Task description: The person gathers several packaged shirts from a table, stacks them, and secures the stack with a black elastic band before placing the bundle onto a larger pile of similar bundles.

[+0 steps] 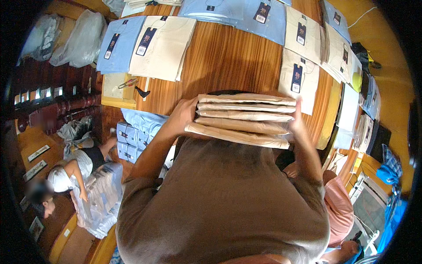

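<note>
Table [220, 57], upper centre: tagged, folded garments [167, 53] lie in apparently finished piles along its upper and right parts; the bagged cream stack [244, 129], mid-frame, looks gathered, its setting-down apparently still left. Left hand [183, 115] and right hand [298, 122] press its opposite ends, elbows bent outward, fingers clamped on the stack, tips partly hidden.

The striped wooden table [233, 57] carries folded blue garments [127, 48], cream garments [169, 48] and a small black object [142, 92].
</note>
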Demonstrator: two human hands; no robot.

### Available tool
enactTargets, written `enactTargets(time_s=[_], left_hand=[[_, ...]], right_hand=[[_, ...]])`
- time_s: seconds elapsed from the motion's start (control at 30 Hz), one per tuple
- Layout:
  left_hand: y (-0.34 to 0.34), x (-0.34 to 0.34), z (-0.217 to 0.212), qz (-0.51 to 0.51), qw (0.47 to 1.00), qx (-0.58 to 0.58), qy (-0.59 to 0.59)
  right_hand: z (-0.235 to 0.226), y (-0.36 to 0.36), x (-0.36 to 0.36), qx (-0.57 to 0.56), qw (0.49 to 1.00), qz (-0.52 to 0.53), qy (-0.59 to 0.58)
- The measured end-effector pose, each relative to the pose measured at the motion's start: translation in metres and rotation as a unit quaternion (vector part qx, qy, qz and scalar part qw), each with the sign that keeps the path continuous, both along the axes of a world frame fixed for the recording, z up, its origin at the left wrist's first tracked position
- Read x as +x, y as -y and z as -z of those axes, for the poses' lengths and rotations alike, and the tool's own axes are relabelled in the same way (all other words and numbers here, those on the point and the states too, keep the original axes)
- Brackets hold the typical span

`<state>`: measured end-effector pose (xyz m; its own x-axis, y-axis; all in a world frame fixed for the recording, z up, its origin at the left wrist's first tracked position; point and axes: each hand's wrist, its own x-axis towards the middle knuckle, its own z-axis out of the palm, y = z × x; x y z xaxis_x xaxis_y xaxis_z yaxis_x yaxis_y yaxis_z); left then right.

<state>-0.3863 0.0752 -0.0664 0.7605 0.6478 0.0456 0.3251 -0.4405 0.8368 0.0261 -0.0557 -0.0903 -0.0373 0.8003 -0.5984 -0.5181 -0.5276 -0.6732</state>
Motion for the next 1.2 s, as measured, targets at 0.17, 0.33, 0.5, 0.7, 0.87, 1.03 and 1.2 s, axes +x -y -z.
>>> enactTargets(time_s=[0.17,0.33,0.5,0.7,0.87,1.03,1.2], left_hand=[[0.037,0.002,0.105,-0.208,0.837,-0.479,0.162],[0.022,0.041,0.066,-0.111,0.979,-0.131,0.109],[-0.054,0.082,-0.029,-0.162,0.982,-0.077,-0.064],[-0.065,0.078,0.056,-0.181,0.937,-0.274,-0.12],[-0.063,0.034,0.029,-0.042,0.96,-0.189,-0.201],[-0.084,-0.052,0.016,0.091,0.977,-0.126,-0.148],[-0.086,-0.074,-0.04,-0.077,0.952,-0.225,-0.191]], right_hand=[[0.06,0.03,-0.042,-0.069,0.976,0.124,0.163],[0.064,0.014,-0.054,0.003,0.932,0.066,0.357],[0.053,-0.035,-0.04,0.155,0.907,0.072,0.386],[0.047,-0.066,-0.051,0.084,0.923,-0.064,0.371],[0.029,-0.054,-0.006,0.012,0.885,-0.196,0.423],[-0.003,-0.03,0.006,0.062,0.864,-0.209,0.454],[-0.049,-0.042,0.017,0.087,0.726,-0.327,0.598]])
